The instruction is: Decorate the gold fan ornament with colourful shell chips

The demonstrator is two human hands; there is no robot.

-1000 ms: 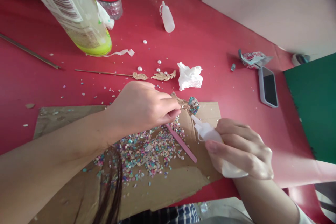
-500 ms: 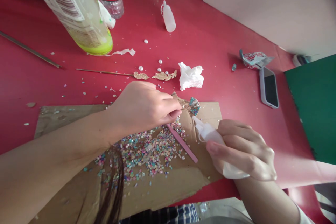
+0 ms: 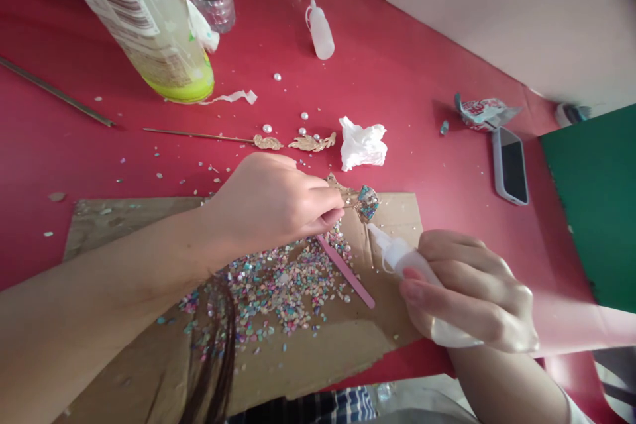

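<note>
My left hand [image 3: 281, 202] is closed in a pinch on the thin gold stem of a hair stick. Its fan-shaped head [image 3: 368, 204], covered in blue and coloured chips, sticks out to the right of my fingertips. My right hand [image 3: 472, 291] grips a translucent white squeeze bottle [image 3: 403, 257]. The nozzle points up and left, just below the fan-shaped head and slightly apart from it. Under my left hand lies a heap of coloured shell-like chips [image 3: 283, 291] on a cardboard sheet [image 3: 318, 361]. A pink flat tool [image 3: 346, 271] rests by the chips, its upper end near my left hand.
Beyond the cardboard are crumpled tissue [image 3: 362, 144], a gold leaf piece [image 3: 312, 143], another gold stick [image 3: 199, 136] and several pearls. A second squeeze bottle [image 3: 320, 30] lies farther back. Drink bottles [image 3: 134, 26] are at upper left, a phone [image 3: 510, 165] at right.
My right hand has drawn the squeeze bottle slightly right and down, away from the fan-shaped head. The head has turned a little; my left hand stays nearly still.
</note>
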